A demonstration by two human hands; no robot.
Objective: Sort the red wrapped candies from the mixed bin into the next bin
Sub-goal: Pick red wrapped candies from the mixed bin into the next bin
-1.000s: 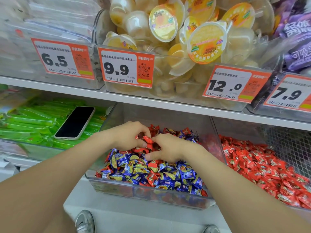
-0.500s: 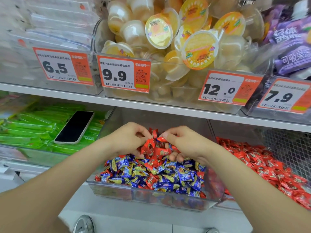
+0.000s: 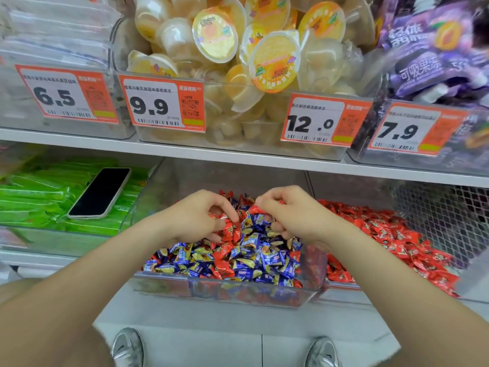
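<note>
Left hand [image 3: 201, 215] is down in the mixed bin [image 3: 225, 290], fingers curled tight round a few red candies [image 3: 227, 230] at the top of the heap. Right hand [image 3: 288, 218] is close beside it, thumb and fingertips pinching another of the red ones, held just above the pile. The two hands almost meet over the middle of the bin, knuckles up, forearms reaching in from below.

Under them, red and blue candies [image 3: 264, 260] lie all jumbled together (plenty of red among the blue). The next bin [image 3: 344, 287], just to the right, holds a red pile [image 3: 383, 234] and nothing but red that I can see.

Off to the left, a phone [image 3: 100, 193] lies face up on green packs [image 3: 34, 205]. On the shelf [image 3: 238, 157] above sit jelly cups [image 3: 214, 35], with orange price tags [image 3: 161, 104] along the front. Down at the bottom, two grey shoes [image 3: 128, 348] on the floor.
</note>
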